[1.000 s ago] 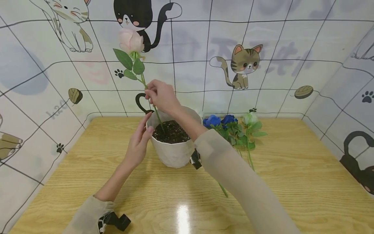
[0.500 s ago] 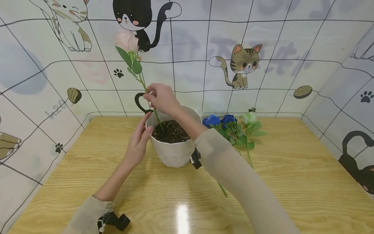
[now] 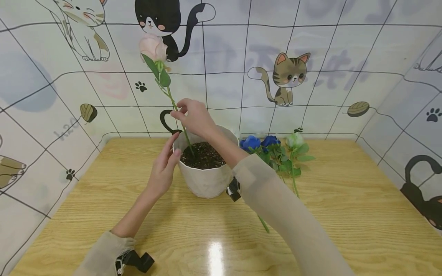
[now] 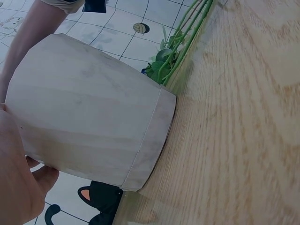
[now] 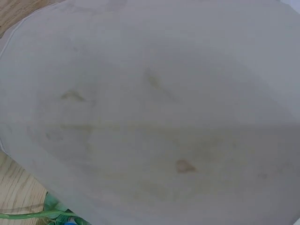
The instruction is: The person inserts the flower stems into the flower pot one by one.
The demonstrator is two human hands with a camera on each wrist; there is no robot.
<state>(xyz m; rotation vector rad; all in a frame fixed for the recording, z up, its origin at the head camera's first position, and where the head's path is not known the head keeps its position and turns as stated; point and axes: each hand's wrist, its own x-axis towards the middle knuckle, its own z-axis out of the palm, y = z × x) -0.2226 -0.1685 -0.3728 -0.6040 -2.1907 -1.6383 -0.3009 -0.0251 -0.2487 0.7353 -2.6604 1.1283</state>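
Pinching stem (image 3: 187,136), right hand (image 3: 195,118) has turned pink rose (image 3: 153,48) slightly.

The sleeve (image 3: 276,201) at 5 o'clock partly covers green stems (image 3: 295,184); the left wrist view crops the left hand (image 4: 18,168) at 8 o'clock, the right wrist view the pot (image 5: 150,112)

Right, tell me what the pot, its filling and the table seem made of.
White pot: perhaps ceramic or plastic; matte, faceted, faintly stained.
Filling: probably potting soil; dark, crumbly, pale-speckled.
Table: wood or wood-look laminate; visible grain, glossy highlight.
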